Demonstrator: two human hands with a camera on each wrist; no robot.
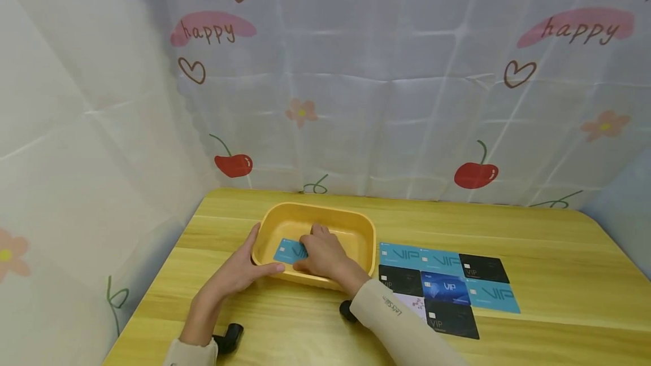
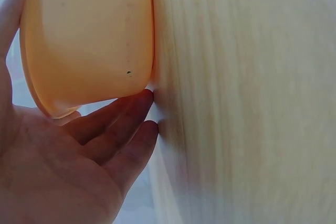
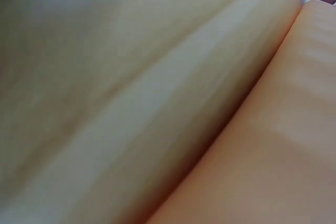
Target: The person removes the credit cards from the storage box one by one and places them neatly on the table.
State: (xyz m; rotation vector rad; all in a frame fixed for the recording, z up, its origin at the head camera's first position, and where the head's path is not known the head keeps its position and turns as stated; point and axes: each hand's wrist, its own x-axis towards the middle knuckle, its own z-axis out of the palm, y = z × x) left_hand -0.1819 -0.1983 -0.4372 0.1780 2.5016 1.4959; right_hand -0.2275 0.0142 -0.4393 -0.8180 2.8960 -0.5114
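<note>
A yellow plastic basin [image 1: 373,242] stands on the table. My left hand [image 1: 235,269] rests against its near left corner, with the thumb along the near rim and the fingers on the left side. In the left wrist view the left hand [image 2: 79,150] touches the outside of the basin [image 2: 94,35] with nearly straight fingers. Inside the basin, my right hand [image 1: 325,254] holds a light blue VIP card [image 1: 290,251] with curled fingers and thumb at its right end. The fingertips are partly hidden. The right wrist view shows the basin's outer wall [image 3: 273,145], not the right hand.
Right of the basin, several VIP cards lie edge to edge in rows, including a dark blue card [image 1: 445,288] and a black card [image 1: 451,318]. My right sleeve [image 1: 402,321] covers part of the group. Small black objects [image 1: 231,338] lie near the front. A printed curtain [image 1: 386,129] hangs behind.
</note>
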